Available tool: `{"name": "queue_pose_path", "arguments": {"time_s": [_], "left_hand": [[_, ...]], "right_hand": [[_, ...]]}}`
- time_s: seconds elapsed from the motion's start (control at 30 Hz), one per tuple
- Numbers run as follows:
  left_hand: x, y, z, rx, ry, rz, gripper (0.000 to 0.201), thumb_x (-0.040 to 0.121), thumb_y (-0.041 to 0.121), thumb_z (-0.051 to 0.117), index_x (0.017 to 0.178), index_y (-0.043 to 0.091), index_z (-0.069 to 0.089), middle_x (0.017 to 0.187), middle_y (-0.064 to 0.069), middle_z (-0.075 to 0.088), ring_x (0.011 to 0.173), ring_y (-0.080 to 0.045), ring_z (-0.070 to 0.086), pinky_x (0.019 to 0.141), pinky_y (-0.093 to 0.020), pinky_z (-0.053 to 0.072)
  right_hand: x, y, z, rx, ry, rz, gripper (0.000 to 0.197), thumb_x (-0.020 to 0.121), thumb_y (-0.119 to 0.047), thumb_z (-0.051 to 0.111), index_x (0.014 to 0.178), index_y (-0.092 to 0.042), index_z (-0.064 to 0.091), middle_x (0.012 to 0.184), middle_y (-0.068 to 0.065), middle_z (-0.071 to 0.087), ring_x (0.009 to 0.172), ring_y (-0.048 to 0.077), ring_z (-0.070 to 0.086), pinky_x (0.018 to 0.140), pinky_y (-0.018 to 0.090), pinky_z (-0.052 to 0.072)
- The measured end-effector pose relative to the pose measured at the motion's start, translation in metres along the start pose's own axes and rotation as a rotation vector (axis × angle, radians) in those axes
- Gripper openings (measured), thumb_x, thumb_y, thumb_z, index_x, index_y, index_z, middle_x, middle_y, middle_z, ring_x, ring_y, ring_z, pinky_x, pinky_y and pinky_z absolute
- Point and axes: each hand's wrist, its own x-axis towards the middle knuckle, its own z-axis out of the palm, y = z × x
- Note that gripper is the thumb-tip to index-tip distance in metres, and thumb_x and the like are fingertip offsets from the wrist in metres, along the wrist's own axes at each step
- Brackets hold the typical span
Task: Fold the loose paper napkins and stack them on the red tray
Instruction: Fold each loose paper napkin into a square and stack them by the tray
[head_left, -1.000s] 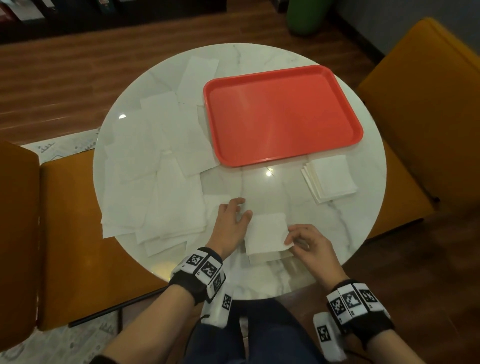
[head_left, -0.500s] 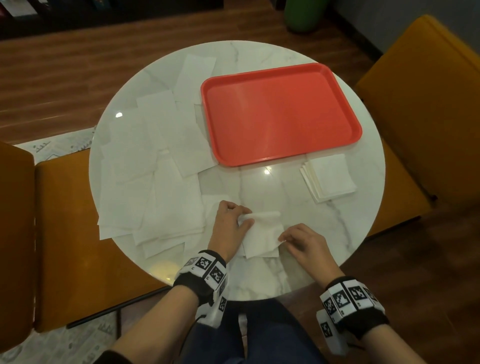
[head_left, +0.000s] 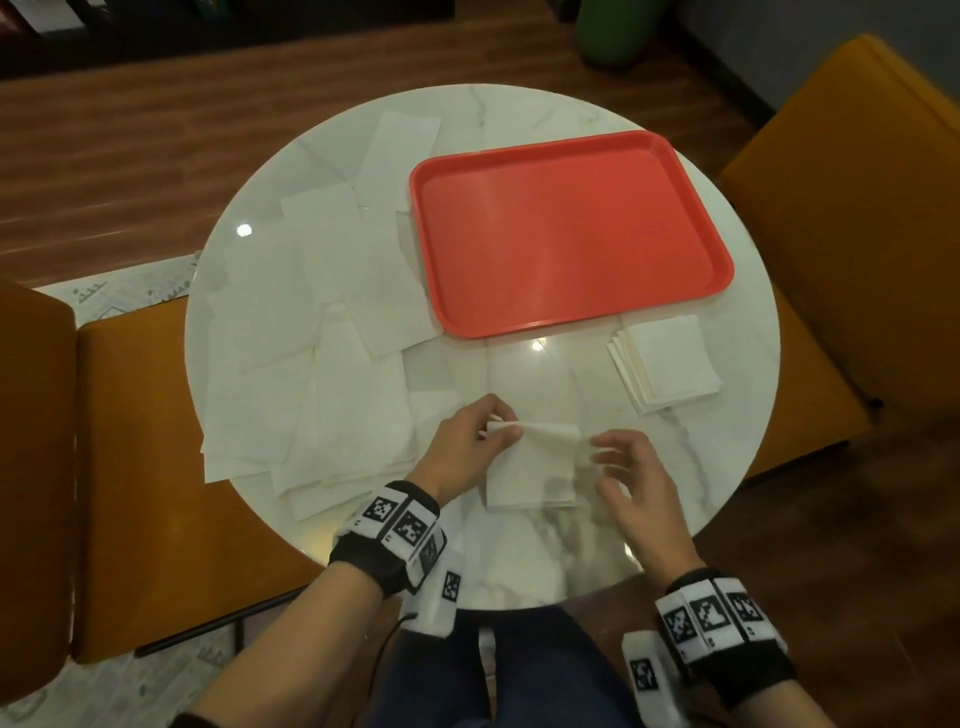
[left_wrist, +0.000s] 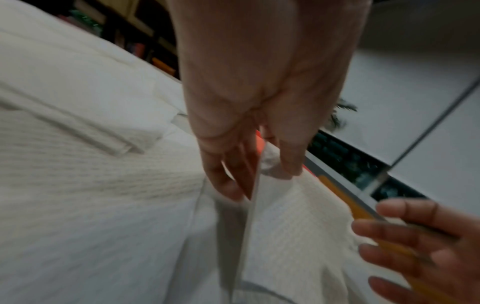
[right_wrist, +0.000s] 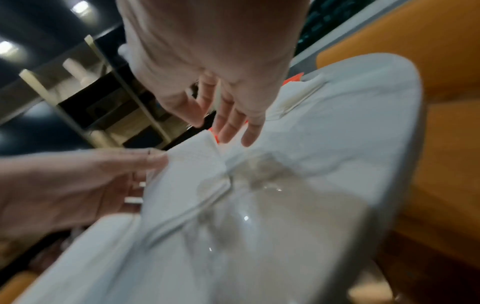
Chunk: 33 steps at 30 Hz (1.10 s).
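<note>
A small folded white napkin (head_left: 530, 467) lies near the front edge of the round marble table (head_left: 545, 561). My left hand (head_left: 501, 428) pinches its far left corner between thumb and fingers and holds that edge raised. The left wrist view shows the same pinch (left_wrist: 249, 181) on the napkin (left_wrist: 298, 216). My right hand (head_left: 602, 452) hovers at the napkin's right side with spread, straight fingers (right_wrist: 226, 131) and grips nothing. The red tray (head_left: 571, 234) sits at the back right with nothing on it. Several loose unfolded napkins (head_left: 311, 338) cover the table's left half.
A stack of folded napkins (head_left: 667, 361) rests on the table just in front of the tray's right corner. Orange chairs stand at the left (head_left: 156, 467) and right (head_left: 857, 208). A green object (head_left: 618, 31) stands on the wooden floor beyond the table.
The napkin lay flat a second ago with both hands at its sides. It was folded over, my left hand lifted its far edge, and my right hand let go and spread its fingers.
</note>
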Motion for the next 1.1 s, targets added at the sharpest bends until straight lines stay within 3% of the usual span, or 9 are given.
{"name": "queue_pose_path", "arguments": {"time_s": [0.13, 0.2, 0.27, 0.4, 0.5, 0.7, 0.83, 1.0, 1.1], "left_hand": [[0.003, 0.011, -0.006, -0.168, -0.109, -0.001, 0.011, 0.094, 0.026, 0.063, 0.098, 0.016, 0.062, 0.091, -0.012, 0.067, 0.081, -0.019, 0.065, 0.068, -0.031, 0.054], [0.005, 0.014, -0.006, -0.225, -0.077, -0.02, 0.012, 0.093, 0.023, 0.065, 0.1, 0.013, 0.063, 0.09, -0.01, 0.067, 0.082, -0.019, 0.066, 0.069, -0.031, 0.056], [0.005, 0.017, -0.006, -0.329, -0.057, -0.068, 0.018, 0.091, 0.024, 0.067, 0.103, 0.012, 0.064, 0.091, -0.007, 0.068, 0.084, -0.019, 0.067, 0.073, -0.033, 0.058], [0.001, 0.013, -0.004, -0.497, -0.036, -0.185, 0.027, 0.092, 0.037, 0.063, 0.102, 0.012, 0.067, 0.095, -0.007, 0.069, 0.084, -0.022, 0.069, 0.072, -0.032, 0.057], [0.0, 0.009, -0.002, -0.536, -0.003, -0.189, 0.026, 0.091, 0.034, 0.066, 0.101, 0.01, 0.068, 0.096, -0.009, 0.071, 0.085, -0.022, 0.069, 0.072, -0.032, 0.056], [-0.001, 0.01, 0.003, -0.546, 0.055, -0.184, 0.027, 0.092, 0.024, 0.065, 0.112, 0.006, 0.068, 0.107, -0.015, 0.073, 0.101, -0.031, 0.07, 0.086, -0.043, 0.058], [-0.002, 0.011, 0.002, -0.577, 0.007, -0.165, 0.026, 0.096, 0.02, 0.06, 0.116, 0.004, 0.066, 0.111, -0.018, 0.071, 0.102, -0.03, 0.069, 0.084, -0.038, 0.059], [-0.001, 0.017, 0.004, -0.607, 0.058, -0.183, 0.028, 0.088, 0.032, 0.069, 0.109, 0.015, 0.071, 0.105, -0.009, 0.072, 0.092, -0.023, 0.068, 0.079, -0.038, 0.055], [0.0, 0.019, 0.005, -0.564, 0.1, -0.128, 0.02, 0.087, 0.026, 0.071, 0.099, 0.01, 0.075, 0.103, -0.004, 0.074, 0.092, -0.018, 0.069, 0.078, -0.029, 0.055]], "right_hand": [[0.03, -0.013, -0.009, 0.301, -0.099, 0.266, 0.068, 0.07, -0.053, 0.069, 0.13, -0.031, 0.048, 0.122, -0.001, 0.061, 0.111, 0.013, 0.06, 0.09, 0.03, 0.048], [0.04, -0.02, -0.008, 0.307, -0.194, 0.315, 0.051, 0.075, -0.033, 0.076, 0.121, -0.018, 0.058, 0.111, 0.009, 0.069, 0.104, 0.023, 0.066, 0.084, 0.03, 0.053], [0.045, -0.023, -0.007, 0.325, -0.212, 0.307, 0.031, 0.081, -0.008, 0.071, 0.112, -0.006, 0.063, 0.103, 0.013, 0.072, 0.099, 0.027, 0.068, 0.078, 0.028, 0.055], [0.049, -0.021, -0.006, 0.363, -0.194, 0.302, 0.031, 0.081, 0.003, 0.067, 0.112, -0.001, 0.061, 0.104, 0.015, 0.072, 0.098, 0.027, 0.069, 0.078, 0.03, 0.056], [0.049, -0.021, -0.003, 0.323, -0.198, 0.291, 0.031, 0.08, 0.004, 0.068, 0.11, -0.001, 0.062, 0.104, 0.016, 0.072, 0.097, 0.026, 0.069, 0.078, 0.031, 0.057], [0.047, -0.022, 0.003, 0.286, -0.186, 0.262, 0.034, 0.076, 0.002, 0.074, 0.108, -0.002, 0.063, 0.102, 0.015, 0.071, 0.096, 0.026, 0.068, 0.078, 0.032, 0.058], [0.051, -0.029, 0.009, 0.452, -0.116, 0.346, 0.028, 0.083, -0.014, 0.069, 0.109, -0.004, 0.064, 0.1, 0.01, 0.071, 0.09, 0.021, 0.068, 0.07, 0.028, 0.056], [0.055, -0.031, 0.015, 0.321, -0.105, 0.278, 0.017, 0.08, -0.006, 0.072, 0.095, 0.0, 0.067, 0.091, 0.01, 0.071, 0.087, 0.022, 0.067, 0.072, 0.027, 0.054], [0.056, -0.034, 0.018, 0.27, -0.149, 0.268, 0.02, 0.077, -0.014, 0.077, 0.096, -0.007, 0.071, 0.095, 0.007, 0.073, 0.092, 0.021, 0.068, 0.079, 0.029, 0.055]]}}
